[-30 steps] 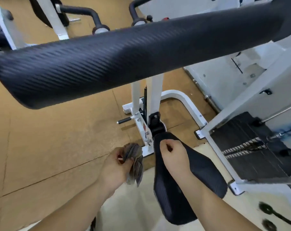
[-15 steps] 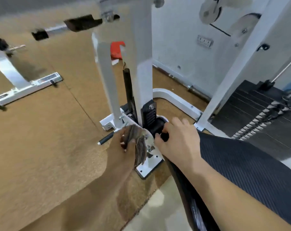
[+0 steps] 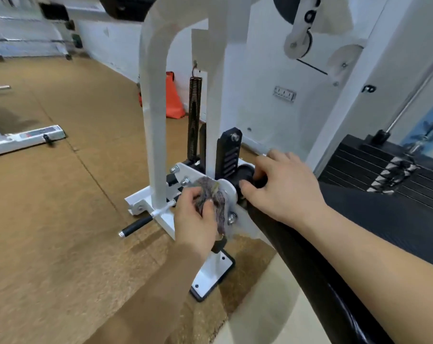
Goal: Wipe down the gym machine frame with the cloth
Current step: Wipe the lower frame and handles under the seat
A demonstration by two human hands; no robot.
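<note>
Right now you are pressing the cloth (image 3: 214,198), bunched in your left hand (image 3: 194,220), against the white frame (image 3: 156,125) low by its bolted bracket (image 3: 189,173), while your right hand (image 3: 282,187) is gripping the black knob (image 3: 246,171) just beside it, at the pad's (image 3: 384,219) front end.

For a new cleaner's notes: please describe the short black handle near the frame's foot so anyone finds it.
Find the white arched post. At its foot, left of the left hand holding the grey cloth, a short black rod handle juts out over the brown floor. It alone has a silver tip.
</note>
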